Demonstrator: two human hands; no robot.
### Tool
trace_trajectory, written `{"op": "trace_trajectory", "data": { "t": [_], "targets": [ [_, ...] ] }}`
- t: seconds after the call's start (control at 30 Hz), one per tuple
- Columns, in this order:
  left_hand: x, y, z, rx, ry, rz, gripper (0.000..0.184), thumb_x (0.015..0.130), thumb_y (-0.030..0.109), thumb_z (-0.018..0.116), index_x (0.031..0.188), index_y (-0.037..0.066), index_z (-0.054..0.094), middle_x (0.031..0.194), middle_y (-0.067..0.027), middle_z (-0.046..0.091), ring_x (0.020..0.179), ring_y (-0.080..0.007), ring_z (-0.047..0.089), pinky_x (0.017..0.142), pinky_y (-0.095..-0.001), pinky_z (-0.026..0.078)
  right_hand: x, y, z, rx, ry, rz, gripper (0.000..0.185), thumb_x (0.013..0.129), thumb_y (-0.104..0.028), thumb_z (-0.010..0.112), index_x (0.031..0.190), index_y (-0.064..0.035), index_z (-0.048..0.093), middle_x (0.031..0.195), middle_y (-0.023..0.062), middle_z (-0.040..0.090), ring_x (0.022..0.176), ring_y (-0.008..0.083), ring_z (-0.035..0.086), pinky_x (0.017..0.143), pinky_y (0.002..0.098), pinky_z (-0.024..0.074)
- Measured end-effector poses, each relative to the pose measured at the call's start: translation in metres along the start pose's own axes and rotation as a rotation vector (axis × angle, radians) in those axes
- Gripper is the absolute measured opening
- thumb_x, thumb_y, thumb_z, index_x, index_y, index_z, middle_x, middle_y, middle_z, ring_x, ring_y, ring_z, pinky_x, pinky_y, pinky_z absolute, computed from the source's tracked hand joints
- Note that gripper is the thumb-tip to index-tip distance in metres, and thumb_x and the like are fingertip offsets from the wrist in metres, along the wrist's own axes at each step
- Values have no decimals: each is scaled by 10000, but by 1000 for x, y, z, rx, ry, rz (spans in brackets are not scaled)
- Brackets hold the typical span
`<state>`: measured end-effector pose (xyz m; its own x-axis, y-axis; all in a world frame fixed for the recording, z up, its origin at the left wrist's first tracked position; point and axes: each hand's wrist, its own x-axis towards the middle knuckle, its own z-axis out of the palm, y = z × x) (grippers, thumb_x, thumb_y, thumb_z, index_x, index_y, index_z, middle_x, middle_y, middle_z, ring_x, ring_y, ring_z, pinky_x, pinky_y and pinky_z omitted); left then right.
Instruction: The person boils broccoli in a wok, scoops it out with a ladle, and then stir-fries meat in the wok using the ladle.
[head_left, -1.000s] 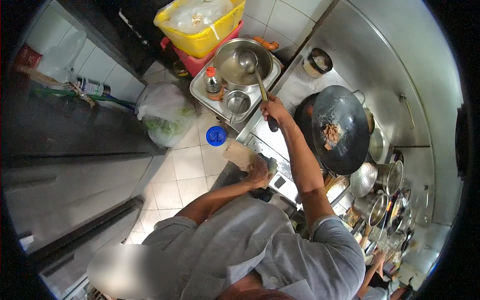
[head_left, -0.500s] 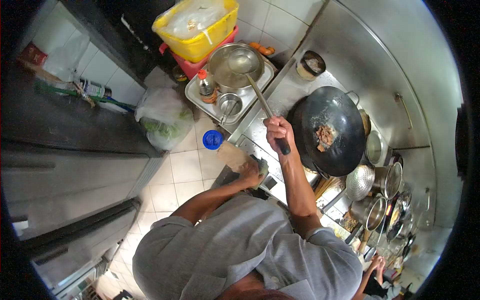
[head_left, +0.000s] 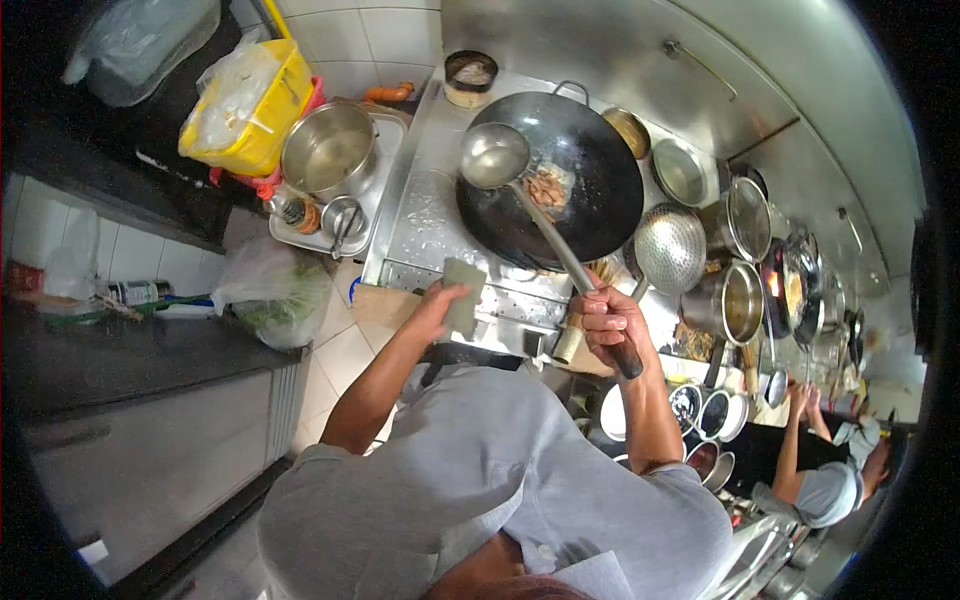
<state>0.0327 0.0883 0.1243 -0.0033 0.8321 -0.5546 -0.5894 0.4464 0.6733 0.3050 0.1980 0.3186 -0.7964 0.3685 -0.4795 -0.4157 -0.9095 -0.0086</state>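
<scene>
My right hand (head_left: pixel 612 328) is closed round the handle of a long metal ladle (head_left: pixel 496 158). The ladle's bowl hangs over the left part of a black wok (head_left: pixel 605 190), and I cannot tell whether it touches the wok. Some cooked brown meat pieces (head_left: pixel 546 188) lie in the wok, partly behind the ladle's handle. In my left hand (head_left: pixel 434 308) is a folded grey-green cloth (head_left: pixel 464 298), pinched at its left side in front of the stove's near edge. The cloth is apart from the wok.
To the left stands a tray (head_left: pixel 384 190) with a pot of liquid (head_left: pixel 330 150), a red-capped bottle (head_left: pixel 292 208) and a small metal cup (head_left: pixel 342 218). A perforated skimmer (head_left: pixel 670 248) and several pots are on the right. Another person (head_left: pixel 820 480) works at the far right.
The ladle has gone from over the pot of liquid to over the wok. My left hand has come up towards the stove with the cloth. The view has turned to the right.
</scene>
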Motion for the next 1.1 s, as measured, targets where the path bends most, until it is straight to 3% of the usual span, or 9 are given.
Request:
{"op": "trace_trajectory", "data": {
  "t": [0.1,0.3,0.37,0.5,0.6,0.67,0.77,0.87,1.1],
  "targets": [
    [43,-5,36,-144,-4,-48,512,964,433,536,1288,37,516,1129,-109,637,942,-221,650,753,-378,568,-12,-11,-16,-272,183,-138,614,895,17,425,1474,-174,355,669,-12,379,406,23,366,313,161,359],
    [75,11,123,-151,154,-194,661,968,599,428,1357,64,436,1228,-131,575,1041,-263,630,794,-440,580,-2,-1,-92,-1628,623,-509,777,861,-28,466,1563,-193,175,653,31,516,468,123,480,404,303,446],
    [92,5,132,-170,102,-217,681,960,615,426,1370,72,415,1247,-139,564,1041,-269,629,793,-459,582,4,-9,-146,-1794,603,-526,783,849,-16,483,1559,-164,190,855,119,622,545,152,539,515,319,488],
    [144,-28,125,-403,147,-316,141,891,215,553,836,96,602,744,-70,640,662,-249,649,620,-409,558,-34,5,-126,-1968,554,-565,791,812,15,506,1543,-122,235,1192,240,637,958,302,675,880,365,500],
    [157,-52,111,-336,186,-138,156,906,242,559,873,93,593,774,-75,641,683,-246,652,637,-420,563,-71,27,-103,-1938,510,-527,784,801,19,524,1530,-104,264,1244,274,608,1218,335,566,1025,374,405],
    [115,-29,131,-356,228,-129,163,917,247,555,900,87,584,782,-74,639,685,-247,650,647,-429,565,-97,22,-94,-1973,434,-594,779,809,15,532,1531,-134,280,1134,256,659,1060,322,649,934,372,463],
    [64,-7,147,-374,175,-231,173,909,267,570,917,95,583,792,-72,641,690,-256,652,640,-432,566,-130,17,-46,-1959,626,-42,854,766,-8,533,1537,-236,243,1070,303,645,996,429,648,862,462,484],
    [86,-21,123,-374,137,-177,183,896,269,580,938,91,588,812,-77,646,698,-264,654,633,-434,564,-103,10,-81,-2197,565,-380,841,771,-7,557,1535,-154,237,926,302,658,881,451,652,794,508,490],
    [16,-61,123,-143,251,-30,151,881,222,590,981,110,608,913,-70,645,784,-239,644,630,-419,547,-89,5,-75,-2071,794,-450,832,772,16,517,1536,-199,265,813,283,640,756,402,651,760,447,496]
  ]
}}
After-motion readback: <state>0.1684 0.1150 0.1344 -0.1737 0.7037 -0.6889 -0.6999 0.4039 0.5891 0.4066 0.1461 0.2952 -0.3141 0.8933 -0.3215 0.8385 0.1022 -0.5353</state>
